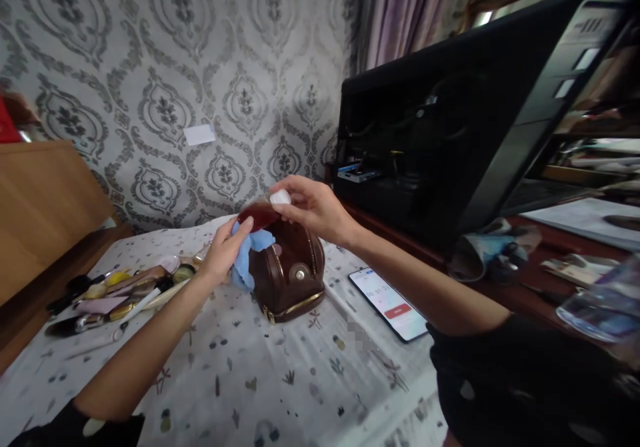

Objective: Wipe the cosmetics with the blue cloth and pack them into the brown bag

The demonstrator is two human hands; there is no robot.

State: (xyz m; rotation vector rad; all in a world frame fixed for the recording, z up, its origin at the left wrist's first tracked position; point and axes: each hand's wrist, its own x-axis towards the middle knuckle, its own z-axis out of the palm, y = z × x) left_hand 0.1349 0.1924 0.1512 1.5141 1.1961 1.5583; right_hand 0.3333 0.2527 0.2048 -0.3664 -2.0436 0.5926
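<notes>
My left hand (226,249) is closed round a clear bottle of dark red liquid (259,216), with a light blue cloth (245,261) bunched under its fingers. At the bottle's other end, my right hand (314,208) pinches the white cap (281,197). Whether the cap is still seated on the neck, I cannot tell. The bottle is tilted above a brown leather bag (289,293), which stands open on the patterned cloth with gold zips and a round snap. Part of the bag is hidden behind the blue cloth.
Makeup brushes and other cosmetics (125,293) lie in a heap at left. A phone with a timer on screen (390,303) rests right of the bag. A large black television (425,133) stands at right. A wooden box (50,200) borders the left side.
</notes>
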